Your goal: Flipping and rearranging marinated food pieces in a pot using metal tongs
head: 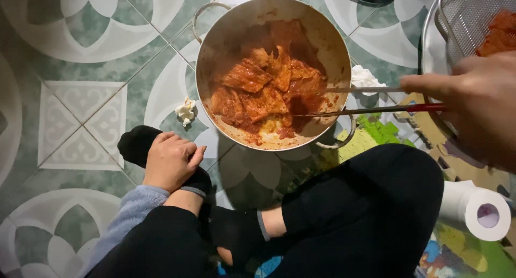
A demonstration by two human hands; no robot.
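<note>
The right hand (475, 103) grips a pair of chopsticks (371, 99), fingers closed around their upper ends, the tips reaching into the pot (215, 47) and touching the red-sauced slices (266, 84) near its right side. To work well here, the tips should pinch one slice near its middle and lift it level, so that sauce drips back into the pot rather than onto the floor (80, 106). The pot holds a heap of these flat, sauce-coated pieces, with red smears up its inner wall. Right of the pot, a mesh strainer (467, 15) holds more red pieces. The left hand (171, 161) rests below and left of the pot on a black-socked foot (137, 143), fingers curled loosely and holding nothing. A paper roll (481, 211) lies below and right of the pot.
</note>
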